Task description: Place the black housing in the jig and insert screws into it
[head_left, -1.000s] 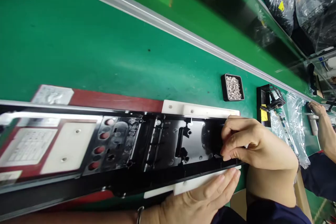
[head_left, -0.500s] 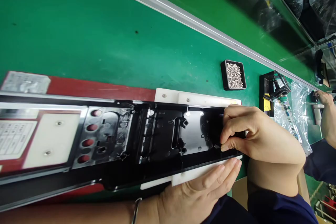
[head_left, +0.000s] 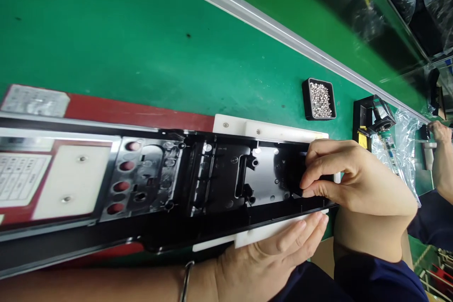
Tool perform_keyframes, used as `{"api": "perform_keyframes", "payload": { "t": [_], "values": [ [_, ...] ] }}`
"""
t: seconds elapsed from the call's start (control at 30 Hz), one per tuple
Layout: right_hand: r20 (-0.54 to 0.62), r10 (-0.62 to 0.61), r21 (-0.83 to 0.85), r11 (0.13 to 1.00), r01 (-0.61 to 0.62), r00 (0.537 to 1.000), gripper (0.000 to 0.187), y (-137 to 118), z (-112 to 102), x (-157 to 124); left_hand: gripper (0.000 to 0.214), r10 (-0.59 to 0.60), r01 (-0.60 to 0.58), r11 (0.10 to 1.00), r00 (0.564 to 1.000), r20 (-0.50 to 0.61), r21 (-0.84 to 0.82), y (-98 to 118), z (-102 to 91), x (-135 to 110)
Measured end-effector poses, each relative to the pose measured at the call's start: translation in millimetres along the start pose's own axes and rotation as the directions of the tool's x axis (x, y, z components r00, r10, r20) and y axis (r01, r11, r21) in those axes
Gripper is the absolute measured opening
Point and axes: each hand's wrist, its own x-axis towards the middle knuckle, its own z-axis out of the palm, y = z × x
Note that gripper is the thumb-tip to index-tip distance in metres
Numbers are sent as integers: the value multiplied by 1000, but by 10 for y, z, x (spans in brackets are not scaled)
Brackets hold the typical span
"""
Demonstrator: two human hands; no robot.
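A long black plastic panel (head_left: pixel 219 184) lies inside-up on a red and white fixture (head_left: pixel 269 130) on the green bench. My right hand (head_left: pixel 348 179) comes in from the right, its fingertips pinched on the panel's right end, close to the lower rim. Whether a small part sits between the fingers is hidden. My left hand (head_left: pixel 276 257), with a bracelet at the wrist, lies flat with its fingers together against the white front edge of the fixture (head_left: pixel 215 244), just below the panel. It holds nothing.
A small black tray of silver screws (head_left: pixel 319 99) sits beyond the panel's right end. A black stand with a tool (head_left: pixel 370 120) and clear plastic bags (head_left: pixel 403 151) lie further right. Another person's arm (head_left: pixel 440 160) is at the far right. An aluminium rail (head_left: pixel 269 26) borders the bench.
My right hand's fingertips have closed a little tighter on the panel's end. My left hand stays flat against the fixture. The view has shifted slightly.
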Motion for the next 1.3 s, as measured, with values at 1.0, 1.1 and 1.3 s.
{"api": "perform_keyframes", "payload": {
  "t": [1.0,1.1,1.3],
  "values": [
    [-128,160,-149,973,-179,979,27,-134,100,-51,58,-42,43,999,999,-35,21,0,15,-39],
    [-172,203,-183,955,-234,964,29,-190,150,-68,63,-21,23,998,999,-38,50,-20,-12,-23],
    [-185,228,-226,937,-267,956,29,-211,187,-37,72,13,-9,996,999,-51,86,-79,-24,34]
  ]
}}
